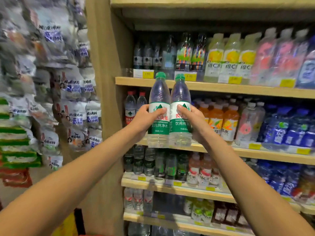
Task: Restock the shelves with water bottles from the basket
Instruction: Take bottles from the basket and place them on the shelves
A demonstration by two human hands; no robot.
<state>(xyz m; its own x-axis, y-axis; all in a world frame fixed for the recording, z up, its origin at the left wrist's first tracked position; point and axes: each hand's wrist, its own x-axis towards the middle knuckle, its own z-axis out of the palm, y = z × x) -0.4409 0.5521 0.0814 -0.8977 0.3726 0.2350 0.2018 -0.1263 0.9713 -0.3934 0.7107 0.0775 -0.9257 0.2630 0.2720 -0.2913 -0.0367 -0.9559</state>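
2 green-capped bottles, left hand (144, 119) gripping one (158, 109), right hand (190, 120) the other (180, 111), upright before the shelf (221, 90), neither yet placed.

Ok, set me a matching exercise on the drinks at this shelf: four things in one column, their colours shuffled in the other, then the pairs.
1. water bottles in the left hand and right hand
2. pair of bottles left of the hands
3. juice bottles right of the hands
4. far-right bottles, same shelf

a. blue labels
b. green caps
c. orange
d. red caps

Pairs: 1-b, 2-d, 3-c, 4-a
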